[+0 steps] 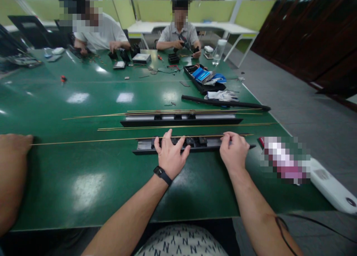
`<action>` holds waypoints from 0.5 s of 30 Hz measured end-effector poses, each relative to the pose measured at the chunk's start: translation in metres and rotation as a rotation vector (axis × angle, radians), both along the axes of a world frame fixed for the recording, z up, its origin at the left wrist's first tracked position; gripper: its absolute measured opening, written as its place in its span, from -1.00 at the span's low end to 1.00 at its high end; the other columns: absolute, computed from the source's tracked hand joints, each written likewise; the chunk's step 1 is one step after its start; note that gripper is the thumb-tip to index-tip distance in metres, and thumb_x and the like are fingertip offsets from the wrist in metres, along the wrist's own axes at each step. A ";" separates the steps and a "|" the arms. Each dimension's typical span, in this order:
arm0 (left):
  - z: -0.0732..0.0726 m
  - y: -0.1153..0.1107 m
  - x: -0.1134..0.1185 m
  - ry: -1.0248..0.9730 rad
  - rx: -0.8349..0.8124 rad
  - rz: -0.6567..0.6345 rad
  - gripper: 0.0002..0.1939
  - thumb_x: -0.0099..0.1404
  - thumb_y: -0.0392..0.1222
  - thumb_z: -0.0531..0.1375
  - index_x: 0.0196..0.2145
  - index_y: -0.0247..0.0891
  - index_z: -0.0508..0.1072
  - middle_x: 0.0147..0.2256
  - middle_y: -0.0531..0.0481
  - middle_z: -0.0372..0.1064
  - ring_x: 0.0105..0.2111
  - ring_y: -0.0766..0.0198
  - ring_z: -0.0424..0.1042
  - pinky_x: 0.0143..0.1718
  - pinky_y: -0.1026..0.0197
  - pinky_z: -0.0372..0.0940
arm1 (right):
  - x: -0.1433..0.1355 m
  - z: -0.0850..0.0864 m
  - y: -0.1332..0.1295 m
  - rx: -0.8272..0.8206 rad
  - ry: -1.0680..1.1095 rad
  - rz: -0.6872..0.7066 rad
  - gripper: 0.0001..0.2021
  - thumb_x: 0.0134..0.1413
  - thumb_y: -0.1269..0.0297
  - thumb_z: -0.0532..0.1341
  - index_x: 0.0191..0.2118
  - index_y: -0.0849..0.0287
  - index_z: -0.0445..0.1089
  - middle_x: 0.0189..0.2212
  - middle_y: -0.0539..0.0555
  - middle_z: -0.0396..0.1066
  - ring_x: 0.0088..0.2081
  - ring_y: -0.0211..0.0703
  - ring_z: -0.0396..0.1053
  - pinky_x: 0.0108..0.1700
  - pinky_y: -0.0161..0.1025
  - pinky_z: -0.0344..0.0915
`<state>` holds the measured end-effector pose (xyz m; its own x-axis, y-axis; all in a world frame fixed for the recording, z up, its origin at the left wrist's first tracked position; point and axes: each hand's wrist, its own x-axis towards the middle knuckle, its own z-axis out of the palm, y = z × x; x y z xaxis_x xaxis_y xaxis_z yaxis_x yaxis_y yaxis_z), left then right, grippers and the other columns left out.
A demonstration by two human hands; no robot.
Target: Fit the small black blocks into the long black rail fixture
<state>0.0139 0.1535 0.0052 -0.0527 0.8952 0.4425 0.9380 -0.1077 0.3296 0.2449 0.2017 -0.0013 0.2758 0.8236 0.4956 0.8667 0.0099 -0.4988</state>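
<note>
A dark metal channel (214, 146) with several black blocks (190, 141) inside lies in front of me. One long thin brass rod (83, 142) runs along the channel's far edge and well out to the left. My left hand (171, 155) rests over the channel with its fingers spread, the fingertips at the rod and blocks. At the channel's right end, my right hand (233, 148) is closed in a pinch on the rod; the exact contact is partly hidden by the fingers. Another person's hand (16, 142) at the left edge is at the rod's far end.
Beyond lies a second channel (206, 120) with more brass rods (134, 128) around it. Farther back are a black tube (223, 102), white gloves (221, 96) and a black tray (205, 88). A white device (329, 185) lies at right. Two people sit opposite.
</note>
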 end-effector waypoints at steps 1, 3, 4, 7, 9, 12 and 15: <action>0.000 0.000 0.000 0.000 0.001 0.000 -0.63 0.43 0.11 0.22 0.11 0.02 0.59 0.38 -0.31 0.18 0.36 -0.10 0.21 0.41 -0.39 -0.22 | -0.001 0.000 0.000 0.002 0.000 0.011 -0.71 0.32 0.16 0.02 -0.20 0.12 0.46 -0.19 0.16 0.60 -0.05 0.08 0.40 0.15 0.04 0.11; 0.000 0.000 0.000 -0.002 0.003 0.001 -0.63 0.43 0.11 0.22 0.10 0.02 0.60 0.37 -0.30 0.19 0.36 -0.11 0.21 0.42 -0.39 -0.22 | -0.003 0.000 -0.001 0.003 0.001 0.025 -0.71 0.33 0.15 0.02 -0.20 0.11 0.46 -0.18 0.16 0.60 -0.04 0.08 0.40 0.14 0.03 0.12; 0.000 0.000 0.000 -0.001 0.003 0.001 -0.63 0.43 0.11 0.22 0.10 0.02 0.60 0.37 -0.30 0.19 0.36 -0.11 0.21 0.42 -0.39 -0.22 | -0.003 0.000 -0.001 0.004 0.001 0.030 -0.71 0.33 0.15 0.02 -0.20 0.11 0.46 -0.17 0.16 0.60 -0.03 0.08 0.40 0.13 0.02 0.12; 0.000 0.000 0.000 0.005 0.003 0.001 -0.62 0.43 0.11 0.21 0.10 0.01 0.60 0.37 -0.30 0.19 0.36 -0.11 0.20 0.42 -0.38 -0.22 | -0.005 0.000 -0.003 0.017 -0.003 0.050 -0.72 0.33 0.16 0.03 -0.22 0.11 0.45 -0.16 0.17 0.59 -0.03 0.08 0.40 0.12 0.02 0.14; 0.001 0.000 0.001 0.008 0.002 0.001 -0.62 0.44 0.11 0.21 0.11 0.01 0.59 0.37 -0.30 0.18 0.36 -0.10 0.20 0.42 -0.38 -0.22 | -0.007 0.001 -0.003 0.023 -0.003 0.076 -0.73 0.35 0.17 0.03 -0.21 0.11 0.45 -0.19 0.15 0.60 -0.04 0.06 0.41 0.12 0.02 0.14; 0.001 0.000 0.001 0.007 0.001 -0.002 -0.62 0.43 0.10 0.21 0.11 0.01 0.59 0.37 -0.31 0.19 0.36 -0.10 0.21 0.41 -0.39 -0.22 | -0.010 0.003 -0.005 0.015 0.009 0.112 -0.74 0.36 0.19 0.03 -0.19 0.11 0.45 -0.20 0.14 0.60 -0.04 0.04 0.42 0.12 0.00 0.16; 0.001 0.000 0.001 0.007 0.001 -0.006 -0.62 0.44 0.10 0.21 0.11 0.00 0.59 0.37 -0.33 0.19 0.36 -0.10 0.21 0.41 -0.38 -0.22 | -0.012 0.004 -0.006 0.006 0.018 0.122 -0.74 0.35 0.18 0.04 -0.18 0.11 0.45 -0.21 0.14 0.60 -0.04 0.03 0.42 0.11 -0.01 0.17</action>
<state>0.0153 0.1531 0.0061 -0.0444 0.8950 0.4438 0.9397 -0.1134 0.3227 0.2333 0.1959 0.0031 0.1832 0.8487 0.4962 0.8497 0.1172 -0.5142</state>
